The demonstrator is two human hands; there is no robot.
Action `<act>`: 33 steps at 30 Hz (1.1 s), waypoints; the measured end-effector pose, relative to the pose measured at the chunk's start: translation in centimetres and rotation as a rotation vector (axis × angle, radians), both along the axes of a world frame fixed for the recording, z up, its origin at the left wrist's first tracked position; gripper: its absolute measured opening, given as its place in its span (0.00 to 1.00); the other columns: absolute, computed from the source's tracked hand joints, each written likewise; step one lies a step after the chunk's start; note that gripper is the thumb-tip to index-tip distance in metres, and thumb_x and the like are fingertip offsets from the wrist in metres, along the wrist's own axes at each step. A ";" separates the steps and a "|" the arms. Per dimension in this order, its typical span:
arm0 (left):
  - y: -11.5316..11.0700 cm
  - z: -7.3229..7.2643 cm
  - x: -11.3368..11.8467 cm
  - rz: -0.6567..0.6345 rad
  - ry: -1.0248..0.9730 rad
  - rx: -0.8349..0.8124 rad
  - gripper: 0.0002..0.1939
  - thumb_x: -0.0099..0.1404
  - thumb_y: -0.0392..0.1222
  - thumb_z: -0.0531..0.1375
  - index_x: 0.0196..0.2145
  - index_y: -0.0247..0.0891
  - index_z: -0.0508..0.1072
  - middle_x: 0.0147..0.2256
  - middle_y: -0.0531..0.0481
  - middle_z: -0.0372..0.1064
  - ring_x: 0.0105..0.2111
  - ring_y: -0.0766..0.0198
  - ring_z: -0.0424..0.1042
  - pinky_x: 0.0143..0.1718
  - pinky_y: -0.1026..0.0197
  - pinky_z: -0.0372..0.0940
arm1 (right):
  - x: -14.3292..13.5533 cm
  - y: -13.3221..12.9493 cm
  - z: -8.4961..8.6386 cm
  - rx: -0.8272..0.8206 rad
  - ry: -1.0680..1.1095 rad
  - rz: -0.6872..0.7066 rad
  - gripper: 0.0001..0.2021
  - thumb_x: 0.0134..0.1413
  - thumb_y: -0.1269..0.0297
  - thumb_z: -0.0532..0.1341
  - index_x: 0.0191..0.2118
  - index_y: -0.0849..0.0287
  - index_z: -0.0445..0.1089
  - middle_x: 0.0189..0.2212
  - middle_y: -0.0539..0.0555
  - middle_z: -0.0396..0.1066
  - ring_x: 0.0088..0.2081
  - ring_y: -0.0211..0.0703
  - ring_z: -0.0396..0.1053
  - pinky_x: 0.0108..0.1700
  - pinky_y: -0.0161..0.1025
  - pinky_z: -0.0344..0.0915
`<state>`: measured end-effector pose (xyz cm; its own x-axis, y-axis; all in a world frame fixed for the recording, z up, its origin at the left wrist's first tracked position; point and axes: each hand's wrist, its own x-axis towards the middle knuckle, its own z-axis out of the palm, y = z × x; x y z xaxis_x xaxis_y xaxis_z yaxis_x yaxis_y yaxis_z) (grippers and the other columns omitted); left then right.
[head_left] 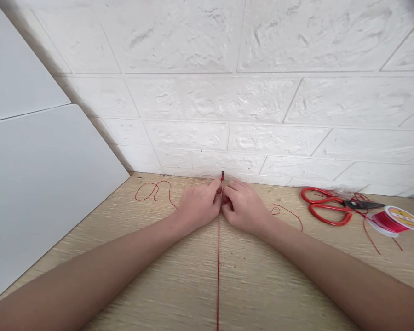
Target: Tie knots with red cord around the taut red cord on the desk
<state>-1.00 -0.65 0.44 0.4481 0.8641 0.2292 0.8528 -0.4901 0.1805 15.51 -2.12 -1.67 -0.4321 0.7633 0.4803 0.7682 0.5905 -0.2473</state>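
A red cord [218, 266] runs straight from the bottom edge of the view up between my hands. Its far end meets a small dark peg [222, 175] at the foot of the wall. My left hand [202, 200] is closed in a pinch at the cord, just short of the peg. Against it, my right hand [243, 204] pinches the cord from the other side. The fingertips hide the spot where they grip. Loose red cord ends lie on the table, a looped one [146, 191] past my left hand and another [291, 214] beyond my right wrist.
Orange-handled scissors [331, 219] lie at the right, blades toward a spool of red cord [396, 220]. Clear plastic [345, 189] is crumpled behind them. A white textured brick wall [207, 101] bounds the wooden table [152, 285]. White panels [48, 184] stand on the left.
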 end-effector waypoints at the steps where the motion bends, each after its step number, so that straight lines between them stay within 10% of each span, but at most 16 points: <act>1: 0.0 0.0 0.0 -0.009 0.009 0.009 0.08 0.68 0.40 0.51 0.40 0.41 0.70 0.32 0.49 0.75 0.30 0.58 0.73 0.27 0.58 0.55 | 0.0 0.0 0.0 -0.006 0.000 0.002 0.06 0.49 0.75 0.56 0.29 0.57 0.61 0.33 0.55 0.68 0.37 0.47 0.63 0.41 0.44 0.60; 33: -0.1 0.1 -0.1 -0.012 0.027 0.006 0.09 0.68 0.42 0.51 0.40 0.40 0.71 0.33 0.48 0.76 0.31 0.55 0.74 0.28 0.57 0.58 | 0.2 -0.1 0.1 -0.050 0.112 -0.023 0.06 0.54 0.76 0.56 0.35 0.58 0.66 0.35 0.56 0.70 0.39 0.48 0.66 0.42 0.43 0.63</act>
<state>-1.11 -0.79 0.50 0.4644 0.8574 0.2218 0.8513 -0.5012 0.1549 15.70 -2.17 -1.57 -0.3604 0.7963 0.4857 0.7472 0.5582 -0.3607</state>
